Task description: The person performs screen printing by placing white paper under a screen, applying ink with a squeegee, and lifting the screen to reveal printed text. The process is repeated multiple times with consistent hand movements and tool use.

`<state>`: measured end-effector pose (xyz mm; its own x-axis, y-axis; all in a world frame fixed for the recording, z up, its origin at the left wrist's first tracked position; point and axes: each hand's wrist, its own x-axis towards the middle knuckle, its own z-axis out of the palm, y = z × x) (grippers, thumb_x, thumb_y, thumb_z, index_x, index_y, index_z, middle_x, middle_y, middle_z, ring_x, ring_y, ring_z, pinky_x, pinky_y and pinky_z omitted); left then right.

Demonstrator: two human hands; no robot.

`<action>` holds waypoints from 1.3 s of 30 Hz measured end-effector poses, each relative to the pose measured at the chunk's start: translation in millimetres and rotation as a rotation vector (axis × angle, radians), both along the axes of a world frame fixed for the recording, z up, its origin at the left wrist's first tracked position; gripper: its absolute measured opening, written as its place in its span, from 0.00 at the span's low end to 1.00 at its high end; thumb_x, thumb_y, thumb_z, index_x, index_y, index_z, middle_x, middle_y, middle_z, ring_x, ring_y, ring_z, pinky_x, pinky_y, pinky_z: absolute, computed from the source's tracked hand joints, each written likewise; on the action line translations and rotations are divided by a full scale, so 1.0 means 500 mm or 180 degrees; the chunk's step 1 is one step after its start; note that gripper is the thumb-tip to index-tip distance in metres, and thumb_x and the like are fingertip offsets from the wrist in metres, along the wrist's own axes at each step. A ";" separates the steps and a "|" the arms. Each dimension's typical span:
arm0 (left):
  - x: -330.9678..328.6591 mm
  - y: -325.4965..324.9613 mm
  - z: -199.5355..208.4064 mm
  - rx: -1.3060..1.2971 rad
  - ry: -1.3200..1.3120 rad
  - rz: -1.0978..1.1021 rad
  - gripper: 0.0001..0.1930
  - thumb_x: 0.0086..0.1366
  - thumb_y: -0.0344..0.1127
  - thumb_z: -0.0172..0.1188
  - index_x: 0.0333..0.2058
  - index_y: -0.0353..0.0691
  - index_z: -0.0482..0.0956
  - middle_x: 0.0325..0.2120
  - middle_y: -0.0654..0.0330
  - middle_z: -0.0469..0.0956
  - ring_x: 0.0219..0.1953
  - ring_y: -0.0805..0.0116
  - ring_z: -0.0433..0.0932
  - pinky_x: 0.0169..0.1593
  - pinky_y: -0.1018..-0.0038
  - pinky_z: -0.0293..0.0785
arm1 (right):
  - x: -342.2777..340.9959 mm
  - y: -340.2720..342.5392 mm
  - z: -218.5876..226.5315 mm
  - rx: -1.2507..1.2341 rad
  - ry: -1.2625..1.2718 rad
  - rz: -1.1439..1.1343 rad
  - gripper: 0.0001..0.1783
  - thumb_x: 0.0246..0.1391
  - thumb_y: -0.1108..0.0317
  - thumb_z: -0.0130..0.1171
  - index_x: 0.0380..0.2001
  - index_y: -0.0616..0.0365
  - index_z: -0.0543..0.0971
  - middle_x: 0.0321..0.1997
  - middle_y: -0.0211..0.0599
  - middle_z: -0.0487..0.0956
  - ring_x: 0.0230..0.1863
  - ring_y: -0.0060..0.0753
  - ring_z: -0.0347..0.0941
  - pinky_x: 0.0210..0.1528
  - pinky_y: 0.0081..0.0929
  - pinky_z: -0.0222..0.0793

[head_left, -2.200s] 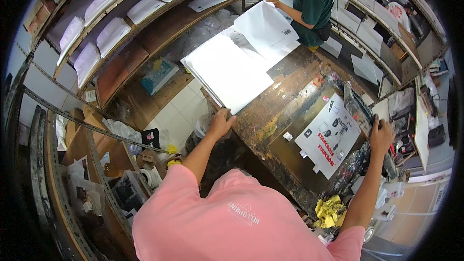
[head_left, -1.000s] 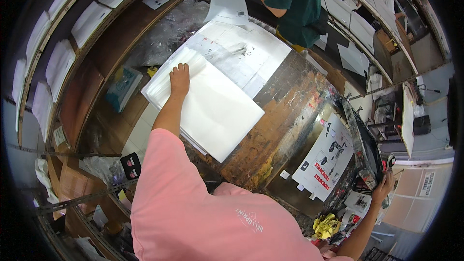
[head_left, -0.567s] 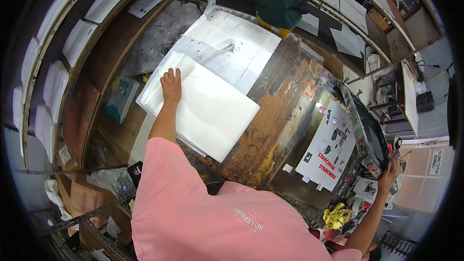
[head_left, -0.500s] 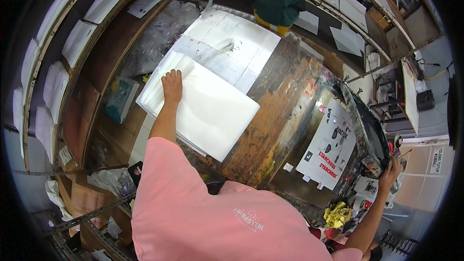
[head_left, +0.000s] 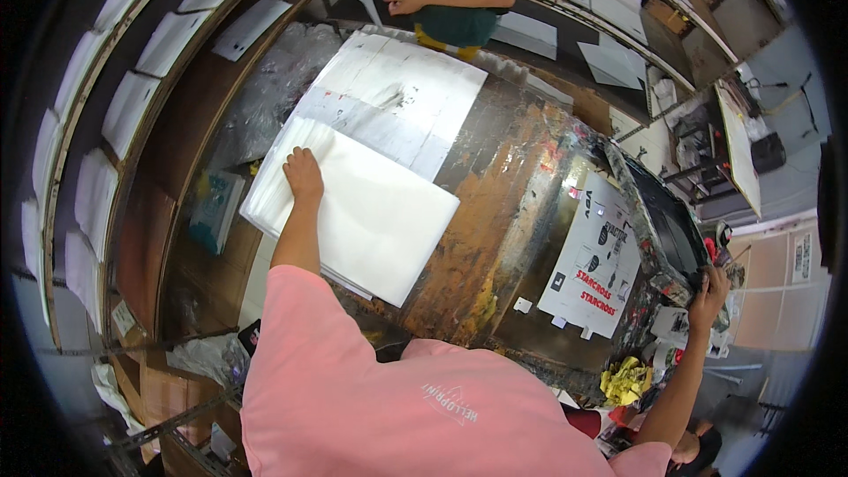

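Observation:
My left hand [head_left: 303, 175] rests on the far-left part of a stack of thin white sheets [head_left: 389, 216], its fingers bent and closed on the top sheet, which creases beside them. Over at the right, my right hand [head_left: 709, 299] is wrapped round the near end of a paint-stained screen-printing frame [head_left: 667, 212], which stands tilted up along the table's right side. Left of the frame, a printed white sheet [head_left: 594, 261] with black and red shapes lies flat on the table. My fingertips on the frame are partly hidden.
The worn, paint-smeared table [head_left: 468, 247] bears a smudged white board [head_left: 397, 93] beyond the stack. Shelves of white sheets [head_left: 132, 115] stand left. Crumpled yellow material [head_left: 624, 380] lies near right. Across the table, a person in a dark green shirt [head_left: 464, 0] handles a white sheet.
The whole view has shifted slightly. My left hand's fingers look more bent on the stack; my right hand stays on the frame. The person opposite now shows both hands near a white sheet.

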<state>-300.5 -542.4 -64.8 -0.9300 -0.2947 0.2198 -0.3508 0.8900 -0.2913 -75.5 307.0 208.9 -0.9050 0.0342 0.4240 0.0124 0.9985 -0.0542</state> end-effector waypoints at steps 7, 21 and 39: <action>0.026 0.001 0.014 -0.0018 -0.0006 -0.0394 0.09 0.67 0.34 0.61 0.45 0.45 0.77 0.46 0.59 0.76 0.51 0.60 0.76 0.53 0.61 0.71 | -0.003 -0.035 0.014 -0.0010 0.0020 -0.0080 0.14 0.66 0.61 0.55 0.41 0.62 0.80 0.43 0.49 0.78 0.48 0.58 0.71 0.55 0.47 0.63; 0.046 -0.046 0.001 0.1735 0.0313 -0.0332 0.18 0.69 0.26 0.50 0.57 0.33 0.71 0.46 0.42 0.83 0.46 0.42 0.84 0.52 0.53 0.82 | -0.006 -0.045 0.010 0.0167 0.0391 0.0090 0.15 0.67 0.59 0.56 0.40 0.61 0.81 0.43 0.48 0.79 0.49 0.58 0.72 0.55 0.45 0.63; 0.261 0.142 0.589 0.1099 0.0346 -0.1091 0.13 0.60 0.25 0.60 0.45 0.34 0.76 0.43 0.40 0.83 0.50 0.37 0.81 0.54 0.45 0.77 | -0.039 -0.043 0.072 -0.0074 0.0272 0.0036 0.22 0.70 0.51 0.57 0.39 0.62 0.84 0.42 0.46 0.81 0.48 0.53 0.76 0.54 0.43 0.63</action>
